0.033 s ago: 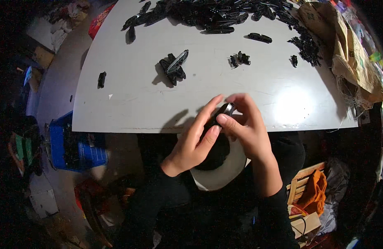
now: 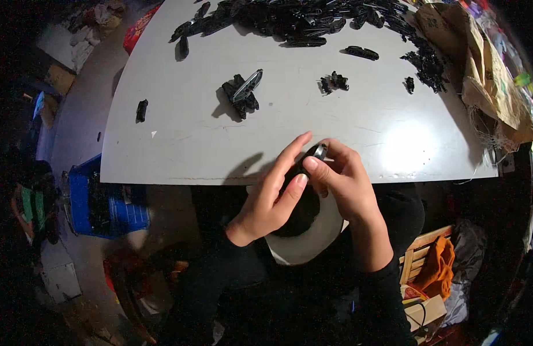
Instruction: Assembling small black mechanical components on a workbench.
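Hands meet at the white table's six o'clock edge: your left hand and right hand both pinch one small black part with a metal ring, unmoved; loose black parts at twelve.

Hands at table near edge, parts heap far side, bin lower left

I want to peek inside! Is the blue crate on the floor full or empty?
Partly filled: the blue crate beside the white table has dark things inside, below its rim. What they are is too dark to tell.
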### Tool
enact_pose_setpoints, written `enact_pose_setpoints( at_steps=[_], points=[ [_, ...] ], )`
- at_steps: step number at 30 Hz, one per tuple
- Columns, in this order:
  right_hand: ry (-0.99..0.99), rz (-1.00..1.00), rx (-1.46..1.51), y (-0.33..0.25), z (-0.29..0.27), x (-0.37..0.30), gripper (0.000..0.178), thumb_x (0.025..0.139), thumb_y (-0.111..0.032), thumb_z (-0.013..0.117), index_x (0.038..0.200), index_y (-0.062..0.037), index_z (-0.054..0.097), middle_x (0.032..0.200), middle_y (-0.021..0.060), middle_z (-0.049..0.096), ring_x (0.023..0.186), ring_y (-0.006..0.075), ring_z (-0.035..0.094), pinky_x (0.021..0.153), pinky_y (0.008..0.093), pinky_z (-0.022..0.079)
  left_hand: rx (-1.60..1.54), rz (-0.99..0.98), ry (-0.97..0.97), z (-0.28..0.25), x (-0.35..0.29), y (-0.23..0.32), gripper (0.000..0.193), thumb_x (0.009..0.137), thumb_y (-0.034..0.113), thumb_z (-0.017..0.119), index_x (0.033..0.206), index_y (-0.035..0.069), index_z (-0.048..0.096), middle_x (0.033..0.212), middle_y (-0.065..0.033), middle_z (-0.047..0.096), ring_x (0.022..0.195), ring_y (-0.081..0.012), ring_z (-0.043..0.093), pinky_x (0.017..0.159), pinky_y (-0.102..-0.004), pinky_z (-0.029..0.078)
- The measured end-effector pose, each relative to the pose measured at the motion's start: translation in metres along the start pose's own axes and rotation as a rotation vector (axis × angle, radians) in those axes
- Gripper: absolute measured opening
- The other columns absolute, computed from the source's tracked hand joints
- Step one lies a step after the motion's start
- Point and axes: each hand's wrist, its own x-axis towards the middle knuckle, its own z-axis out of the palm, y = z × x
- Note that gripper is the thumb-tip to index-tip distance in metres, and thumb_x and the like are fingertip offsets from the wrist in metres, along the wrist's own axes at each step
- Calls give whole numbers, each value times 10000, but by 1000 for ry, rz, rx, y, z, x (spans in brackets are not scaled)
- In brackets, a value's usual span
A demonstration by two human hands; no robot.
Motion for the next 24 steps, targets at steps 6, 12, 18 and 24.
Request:
enact_pose_setpoints(
  at_steps=[6, 12, 18, 24],
  points=[
    [-26, 153, 166, 1, -6, 11, 145, 817, -158, 635, 845, -32, 570, 692, 18, 554, 581, 89, 512, 536, 217, 407, 201, 74, 57, -4, 9, -4, 508, 885, 121, 503, 1342, -8, 323, 1213, -198, 496, 1116, -295, 501, 938, -351, 383],
    [332, -419, -774, 12, -34, 92, 166, 766, -156, 614, 827, -23, 535, 714, 86, 580, 674, 219, 580, 609, 325, 453, 1149, 343, 598, -59, 72, -17, 414, 744, 160, 674, 1100, 30, 505, 1015, -134, 471, 896, -303, 440, 796, -405, 370],
    [384, -273, -1365, 8, -19, 113, 186, 772, -198, 614, 825, -32, 548, 807, 148, 616, 768, 356, 585, 644, 431, 459, 1226, 353, 579, -72, 86, -16, 286, 720, 116, 686, 907, 14, 495, 1067, -157, 441, 945, -317, 454, 799, -410, 390],
    [337, -247, -1325, 11, -28, 94, 202, 785, -196, 618, 863, -17, 565, 783, 150, 625, 716, 332, 594, 626, 413, 468, -94, 59, 313, -50, 54, -12, 120, 938, 153, 461, 952, 37, 435, 697, 6, 489, 595, -18, 400, 503, -173, 320]
  ],
)
